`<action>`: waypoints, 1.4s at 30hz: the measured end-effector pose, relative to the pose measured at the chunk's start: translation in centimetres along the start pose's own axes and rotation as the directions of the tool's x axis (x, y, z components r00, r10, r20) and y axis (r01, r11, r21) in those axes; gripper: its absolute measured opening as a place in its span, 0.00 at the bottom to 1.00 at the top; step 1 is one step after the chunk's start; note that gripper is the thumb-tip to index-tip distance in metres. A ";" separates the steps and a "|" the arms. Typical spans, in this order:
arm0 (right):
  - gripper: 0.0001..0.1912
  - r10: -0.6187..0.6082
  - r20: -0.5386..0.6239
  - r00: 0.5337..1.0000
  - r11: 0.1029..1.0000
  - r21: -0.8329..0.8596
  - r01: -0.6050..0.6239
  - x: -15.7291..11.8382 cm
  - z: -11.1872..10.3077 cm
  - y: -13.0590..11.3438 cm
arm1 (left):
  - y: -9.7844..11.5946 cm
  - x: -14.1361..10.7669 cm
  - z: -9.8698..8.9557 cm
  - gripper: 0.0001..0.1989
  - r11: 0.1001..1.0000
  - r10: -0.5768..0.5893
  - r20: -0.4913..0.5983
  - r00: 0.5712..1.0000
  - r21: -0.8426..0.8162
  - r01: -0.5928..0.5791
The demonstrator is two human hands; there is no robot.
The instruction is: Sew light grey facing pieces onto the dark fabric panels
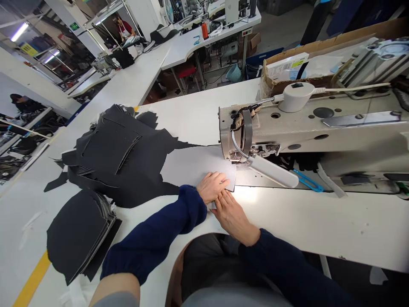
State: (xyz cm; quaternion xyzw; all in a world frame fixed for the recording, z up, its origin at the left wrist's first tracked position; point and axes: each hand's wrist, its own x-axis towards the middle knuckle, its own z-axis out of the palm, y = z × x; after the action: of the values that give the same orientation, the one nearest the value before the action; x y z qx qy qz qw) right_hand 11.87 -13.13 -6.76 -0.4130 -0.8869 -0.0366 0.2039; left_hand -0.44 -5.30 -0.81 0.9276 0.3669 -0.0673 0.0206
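A grey fabric panel (194, 166) lies flat on the white sewing table (319, 217), its far corner under the presser foot (235, 157) of a beige industrial sewing machine (297, 128). My left hand (212, 186) presses flat on the panel near that corner. Just below it, my right hand (231, 215) has its fingertips on the panel's near edge. Black fabric (128, 166) spreads out to the left, partly under the panel. The needle is hidden by the machine's foot area.
A flexible LED lamp (273, 170) and blue snips (308, 180) lie beside the machine. A stack of black cut pieces (76, 234) sits at the left. A cardboard box (303, 64) stands behind the machine. Other tables and a co-worker (121, 27) are in the distance.
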 end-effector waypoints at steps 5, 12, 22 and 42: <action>0.21 0.018 0.001 1.000 1.000 -0.021 -0.018 1.1 0.3 1.4 | -0.8 1.5 0.0 0.12 0.999 0.039 0.014 0.999 -0.001 -0.039; 0.21 0.012 -0.026 1.000 0.999 -0.052 -0.013 2.5 1.1 2.9 | -1.9 3.4 -0.2 0.10 1.000 0.023 -0.006 1.000 0.006 -0.023; 0.18 0.085 -0.048 0.995 0.996 0.004 -0.084 4.6 1.6 5.2 | -3.6 6.7 0.5 0.11 0.997 -0.075 -0.010 0.997 -0.031 0.074; 0.18 0.363 -0.138 0.921 0.828 -0.405 -0.387 -9.0 -6.4 15.9 | -3.1 5.7 -0.9 0.16 0.987 -0.157 -0.034 0.987 -0.025 0.156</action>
State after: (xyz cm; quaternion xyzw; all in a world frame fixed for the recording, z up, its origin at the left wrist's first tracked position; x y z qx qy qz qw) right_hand 31.12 -10.65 -6.08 -0.6121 -0.7529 -0.1994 0.1367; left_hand 1.67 0.92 -0.72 0.8967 0.4397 -0.0479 0.0190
